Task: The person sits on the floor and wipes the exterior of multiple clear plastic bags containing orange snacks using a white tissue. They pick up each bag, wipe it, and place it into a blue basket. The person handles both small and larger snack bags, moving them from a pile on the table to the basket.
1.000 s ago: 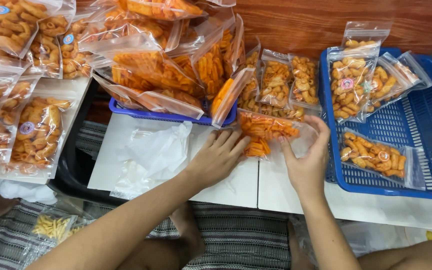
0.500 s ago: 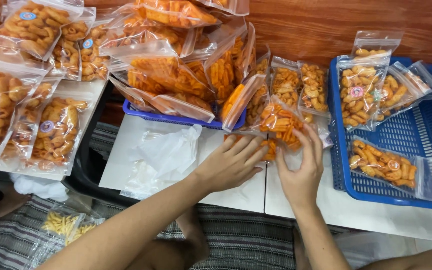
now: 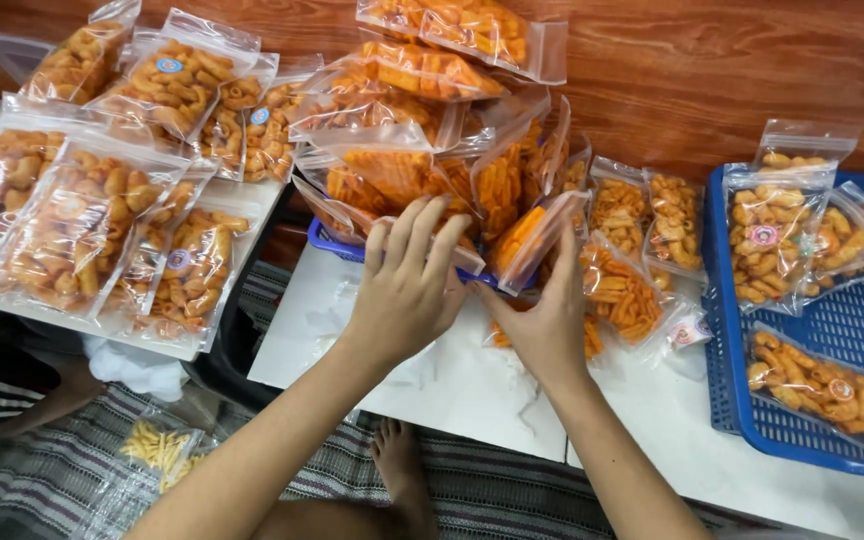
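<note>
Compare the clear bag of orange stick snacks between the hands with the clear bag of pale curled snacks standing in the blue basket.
The clear bag of orange sticks has no sticker showing; the bag of curled snacks bears a round one. The first leans by the right hand; the second stands in the blue basket. Both are clear plastic.

Bag (image 3: 537,235): clear plastic pouch of orange stick snacks, tilted on edge, top end up and right; pinched at its lower edge by right hand (image 3: 552,325).
Pile (image 3: 392,180): more clear bags of orange snacks, overlapping, just under the spread fingers of left hand (image 3: 407,290).
Blue tray (image 3: 327,240): rim just left of left-hand fingers, under pile.
</note>
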